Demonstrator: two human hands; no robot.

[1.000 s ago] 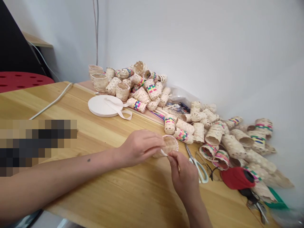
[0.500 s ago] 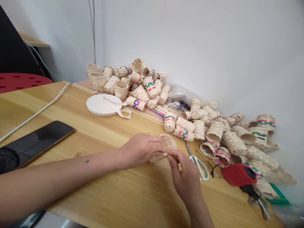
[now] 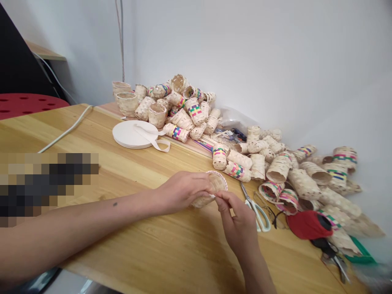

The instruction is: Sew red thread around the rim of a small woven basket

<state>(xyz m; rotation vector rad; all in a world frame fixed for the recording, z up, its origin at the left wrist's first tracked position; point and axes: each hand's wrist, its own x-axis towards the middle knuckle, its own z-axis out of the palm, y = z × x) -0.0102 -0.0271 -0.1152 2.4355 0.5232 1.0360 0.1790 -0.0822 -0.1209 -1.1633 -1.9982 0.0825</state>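
A small woven basket with a red-and-white bound rim is tilted over the wooden table. My left hand is closed around its near side, with fingers at the rim. My right hand pinches at the right end of the rim, thumb and forefinger together. Whatever lies between those fingertips is too small to make out. White-handled scissors lie just right of my right hand.
Many woven baskets are heaped along the wall. A roll of white ribbon lies on the table. A red thread spool, a pair of glasses and dark-handled scissors are at right. A white cable crosses the left side.
Both hands stay at the basket's rim, with only a very slight shift of the fingers. The view has moved a little.
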